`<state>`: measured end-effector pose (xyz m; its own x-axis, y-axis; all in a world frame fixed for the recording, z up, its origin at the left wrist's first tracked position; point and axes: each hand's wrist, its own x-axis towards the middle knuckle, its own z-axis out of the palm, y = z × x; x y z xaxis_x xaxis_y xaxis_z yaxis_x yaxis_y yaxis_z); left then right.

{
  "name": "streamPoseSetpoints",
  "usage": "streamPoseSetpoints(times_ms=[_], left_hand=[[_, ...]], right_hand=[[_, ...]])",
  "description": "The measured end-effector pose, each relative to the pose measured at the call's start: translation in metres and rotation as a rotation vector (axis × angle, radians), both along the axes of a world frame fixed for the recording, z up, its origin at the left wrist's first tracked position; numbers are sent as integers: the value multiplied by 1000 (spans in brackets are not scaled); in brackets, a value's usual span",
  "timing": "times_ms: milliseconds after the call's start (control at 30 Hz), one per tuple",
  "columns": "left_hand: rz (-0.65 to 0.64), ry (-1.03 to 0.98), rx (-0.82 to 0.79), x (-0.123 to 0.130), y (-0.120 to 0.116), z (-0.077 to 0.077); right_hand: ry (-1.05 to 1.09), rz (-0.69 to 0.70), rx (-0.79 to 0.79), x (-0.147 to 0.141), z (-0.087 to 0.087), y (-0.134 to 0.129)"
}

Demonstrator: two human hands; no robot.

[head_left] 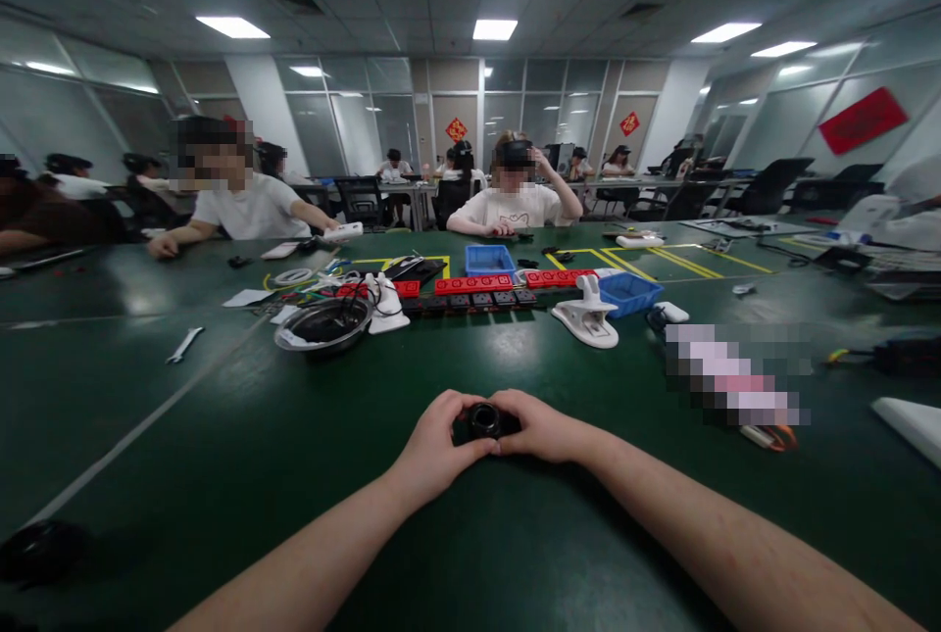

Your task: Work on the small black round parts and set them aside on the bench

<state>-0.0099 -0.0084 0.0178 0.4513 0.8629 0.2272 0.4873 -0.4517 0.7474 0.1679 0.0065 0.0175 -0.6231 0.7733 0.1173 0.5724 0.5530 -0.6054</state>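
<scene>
Both my hands meet over the green table (pixel 515 534), around a small round black part with a ring-shaped opening (pixel 484 419) facing me. My left hand (pixel 432 438) curls about its left side, fingers over the top and thumb along the near edge. On the other side, my right hand (pixel 542 428) closes round it in the same way. The two thumb tips come together just below the part. Its underside is hidden, and what kind of part it is I cannot make out.
Beyond my hands stand a white clip-on base (pixel 594 323), a metal bowl (pixel 323 326), red power strips (pixel 474 284) and blue trays (pixel 630 293). A wrench (pixel 185 345) lies left, a black object (pixel 44 552) at the near left. Two people sit across the table.
</scene>
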Motion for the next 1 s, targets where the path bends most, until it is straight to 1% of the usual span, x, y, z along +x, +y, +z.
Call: streamPoseSetpoints(times_ms=[233,300,433,467,533,600,667,733,833,900,1000], left_hand=[[-16,-18,-20,0,0,-1],[25,-13,-18,1,0,-3],[196,-4,13,6,-1,-9],[225,-2,22,7,-1,-10],[245,-10,36,8,-1,-12],[211,-31,36,8,-1,-11],[137,-46,22,5,0,-10],[48,-46,0,3,1,-8],[-18,-47,-24,-1,1,-4],[-36,-40,-28,-2,0,-2],[-60,-20,-20,-2,0,-1]], right_hand=[[-31,-29,22,0,-2,0],[-82,-99,42,-4,-3,-2],[-256,-346,177,-20,-7,-10],[-299,-388,214,-24,-8,-13],[-353,-426,275,-27,-9,-16],[-333,-408,317,-25,-9,-18],[-245,-337,313,-19,-8,-16],[-142,-210,243,-11,-7,-12],[-30,-42,102,-1,-3,-6],[-1,-3,28,3,-1,-2],[6,12,-21,5,-1,0]])
